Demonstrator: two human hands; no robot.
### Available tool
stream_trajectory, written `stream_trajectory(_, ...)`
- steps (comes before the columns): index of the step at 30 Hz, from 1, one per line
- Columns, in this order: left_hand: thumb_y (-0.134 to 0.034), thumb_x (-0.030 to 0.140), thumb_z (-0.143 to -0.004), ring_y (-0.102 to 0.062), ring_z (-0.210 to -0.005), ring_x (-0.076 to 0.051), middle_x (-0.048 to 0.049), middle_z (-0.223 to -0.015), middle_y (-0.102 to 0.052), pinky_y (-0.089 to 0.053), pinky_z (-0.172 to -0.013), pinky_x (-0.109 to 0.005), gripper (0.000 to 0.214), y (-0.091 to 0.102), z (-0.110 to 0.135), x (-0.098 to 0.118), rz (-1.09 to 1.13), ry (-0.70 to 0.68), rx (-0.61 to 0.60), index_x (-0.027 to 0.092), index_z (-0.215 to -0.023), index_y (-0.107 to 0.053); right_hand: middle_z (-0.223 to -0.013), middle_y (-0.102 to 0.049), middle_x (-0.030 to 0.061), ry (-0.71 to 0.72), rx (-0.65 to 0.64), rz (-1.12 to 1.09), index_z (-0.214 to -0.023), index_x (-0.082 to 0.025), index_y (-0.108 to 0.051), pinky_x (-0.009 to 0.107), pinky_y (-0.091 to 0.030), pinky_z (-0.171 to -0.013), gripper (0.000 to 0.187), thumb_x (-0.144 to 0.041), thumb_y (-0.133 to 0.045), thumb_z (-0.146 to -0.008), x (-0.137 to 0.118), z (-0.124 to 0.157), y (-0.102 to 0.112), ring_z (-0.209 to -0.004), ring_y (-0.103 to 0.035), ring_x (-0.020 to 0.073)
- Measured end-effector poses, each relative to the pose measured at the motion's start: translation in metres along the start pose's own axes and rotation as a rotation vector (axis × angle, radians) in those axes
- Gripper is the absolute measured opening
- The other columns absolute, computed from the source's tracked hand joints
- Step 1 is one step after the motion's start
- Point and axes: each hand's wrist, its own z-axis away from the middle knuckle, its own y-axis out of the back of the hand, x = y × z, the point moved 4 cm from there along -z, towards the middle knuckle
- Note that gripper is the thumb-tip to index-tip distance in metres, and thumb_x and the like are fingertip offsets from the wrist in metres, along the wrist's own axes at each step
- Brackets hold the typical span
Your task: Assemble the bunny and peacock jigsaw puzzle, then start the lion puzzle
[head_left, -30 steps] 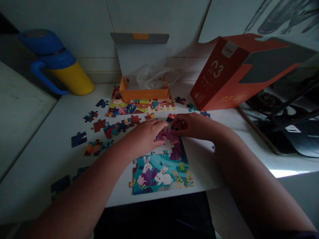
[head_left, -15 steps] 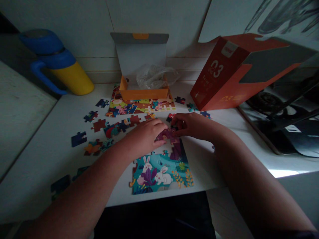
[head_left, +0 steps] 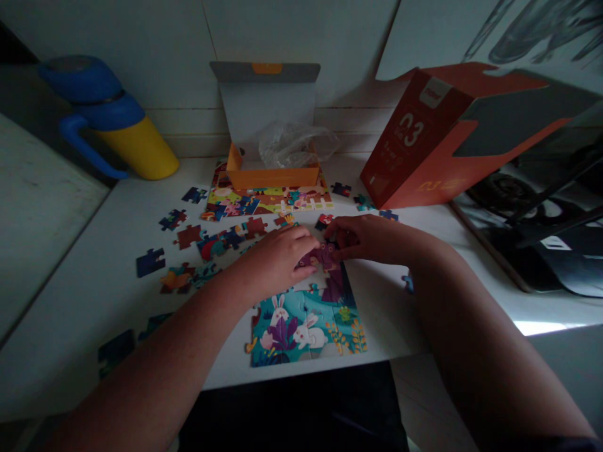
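Puzzle | left hand 11 o'clock, right hand 1 o'clock | couldn't tell grips | uneven pressure risked splitting it

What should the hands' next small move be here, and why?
Probably press gently along the purple pieces to check their fit: the left hand and right hand both have fingertips at them, and the picture is too dark to tell whether every joint sits flush.
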Motion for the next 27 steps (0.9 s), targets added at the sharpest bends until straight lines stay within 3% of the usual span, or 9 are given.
stream_trajectory(8,-0.071,0.023,-0.100,-0.067,-0.109,-0.024,-0.0089,-0.120,-0.068,-0.056,-0.098,-0.038,0.024,-0.0002,0.0004,0.0016,-0.030,-0.019,-0.017,0.022,-0.123,-0.077,-0.092,-0.076,0.0022,-0.032,0.027,-0.022,-0.119,-0.026,-0.071,0.031,-0.044,-0.070,0.036,-0.037,-0.080,-0.087,-0.0003,-0.0022,-0.0017,-0.080,-0.068,0.0208)
stream_trajectory(16,-0.074,0.022,-0.098,-0.066,-0.111,-0.026,-0.0099,-0.120,-0.067,-0.055,-0.099,-0.040,0.029,-0.0018,-0.0001,0.0030,-0.076,-0.006,-0.017,0.020,-0.127,-0.074,-0.088,-0.076,0.0021,-0.009,0.067,0.033,-0.116,-0.025,-0.071,0.030,-0.041,-0.067,0.032,-0.046,-0.076,-0.093,-0.0064,-0.0033,-0.0040,-0.074,-0.065,0.0185)
stream_trajectory(22,-0.077,0.022,-0.096,-0.066,-0.118,-0.028,-0.0112,-0.125,-0.069,-0.055,-0.104,-0.042,0.035,-0.0021,-0.0010,0.0035,-0.071,0.018,-0.023,0.017,-0.130,-0.069,-0.087,-0.076,0.0018,-0.025,0.076,0.037,-0.114,-0.025,-0.071,0.030,-0.040,-0.066,0.031,-0.041,-0.080,-0.089,-0.0068,-0.0052,-0.0056,-0.073,-0.065,0.0189)
stream_trajectory(27,-0.076,0.023,-0.096,-0.067,-0.115,-0.028,-0.0106,-0.122,-0.069,-0.056,-0.102,-0.041,0.028,-0.0026,-0.0014,0.0032,-0.095,0.012,-0.020,0.018,-0.124,-0.070,-0.086,-0.075,0.0010,-0.029,0.078,0.048,-0.113,-0.025,-0.070,0.030,-0.041,-0.066,0.031,-0.036,-0.081,-0.087,-0.0056,-0.0064,-0.0068,-0.073,-0.066,0.0188)
